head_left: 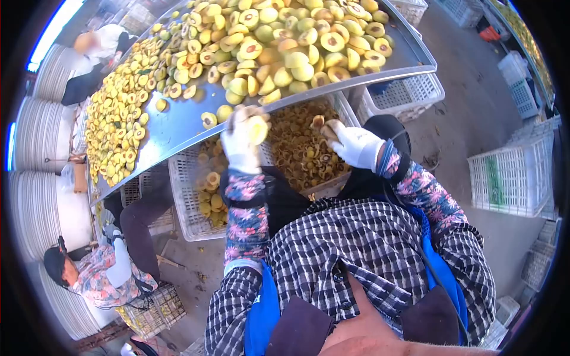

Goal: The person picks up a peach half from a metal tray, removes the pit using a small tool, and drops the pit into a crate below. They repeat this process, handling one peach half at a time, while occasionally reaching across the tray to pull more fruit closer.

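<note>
My left hand (242, 142), in a white glove, is closed on a yellow fruit half (257, 130) at the near edge of the metal table. Motion blurs its fingers. My right hand (355, 146), also gloved, has its fingertips closed by a small reddish-brown piece (319, 121) that I cannot make out clearly. Below the hands stands a crate (344, 107) of brown, pitted-looking scraps. Left of it, a white crate (178, 184) contains yellow fruit halves (212, 179). Many yellow-green halved fruits (249, 50), like peaches or apricots, are heaped on the table (172, 127).
A co-worker (113, 270) in a floral top sits on a crate at the lower left; another person (98, 56) is at the table's far left. Stacks of white trays (35, 136) line the left side. White plastic crates (504, 178) stand on the floor to the right.
</note>
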The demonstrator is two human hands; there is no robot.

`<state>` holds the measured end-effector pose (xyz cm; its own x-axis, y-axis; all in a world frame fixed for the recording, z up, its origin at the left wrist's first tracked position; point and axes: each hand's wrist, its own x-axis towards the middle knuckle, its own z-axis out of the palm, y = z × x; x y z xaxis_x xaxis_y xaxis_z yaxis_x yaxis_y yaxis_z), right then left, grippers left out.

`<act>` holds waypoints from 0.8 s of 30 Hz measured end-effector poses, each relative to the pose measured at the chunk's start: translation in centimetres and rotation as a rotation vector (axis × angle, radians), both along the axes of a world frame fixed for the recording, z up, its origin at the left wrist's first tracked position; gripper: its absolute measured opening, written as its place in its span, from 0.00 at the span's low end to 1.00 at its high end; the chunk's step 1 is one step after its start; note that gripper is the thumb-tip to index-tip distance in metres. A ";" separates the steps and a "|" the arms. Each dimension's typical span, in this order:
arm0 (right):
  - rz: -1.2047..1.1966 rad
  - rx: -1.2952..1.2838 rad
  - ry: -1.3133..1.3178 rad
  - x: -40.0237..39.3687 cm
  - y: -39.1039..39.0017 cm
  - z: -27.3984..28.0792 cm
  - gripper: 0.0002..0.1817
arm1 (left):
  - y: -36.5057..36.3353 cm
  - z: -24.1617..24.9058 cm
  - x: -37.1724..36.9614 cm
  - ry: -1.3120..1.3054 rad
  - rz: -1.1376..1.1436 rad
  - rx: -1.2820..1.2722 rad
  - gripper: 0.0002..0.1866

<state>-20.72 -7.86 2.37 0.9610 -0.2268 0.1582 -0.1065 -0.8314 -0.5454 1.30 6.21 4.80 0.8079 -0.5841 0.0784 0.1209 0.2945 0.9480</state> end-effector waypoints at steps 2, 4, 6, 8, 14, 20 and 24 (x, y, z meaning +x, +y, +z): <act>-0.035 0.204 0.164 0.0 0.3 0.3 0.24 | 3.0 0.5 4.0 -0.207 0.260 0.063 0.12; -0.049 0.213 0.214 -0.1 0.6 -0.2 0.25 | 6.7 1.7 9.1 -0.657 0.285 0.687 0.18; -0.037 0.211 0.261 -0.1 1.1 0.4 0.25 | 6.8 3.1 9.4 -0.915 0.371 1.001 0.21; -0.050 0.209 0.371 0.5 1.2 1.2 0.26 | 4.6 2.7 9.8 -0.873 0.232 0.949 0.21; -0.104 0.179 0.119 0.8 1.3 -0.8 0.23 | -5.9 1.6 6.4 -0.912 -0.337 1.463 0.36; -0.085 0.249 0.063 0.6 1.5 -0.8 0.25 | -8.9 0.8 7.0 -0.623 -0.507 1.384 0.45; -0.108 0.314 -0.065 0.7 1.7 0.3 0.26 | -8.1 -3.4 8.0 -0.650 -0.129 1.008 0.30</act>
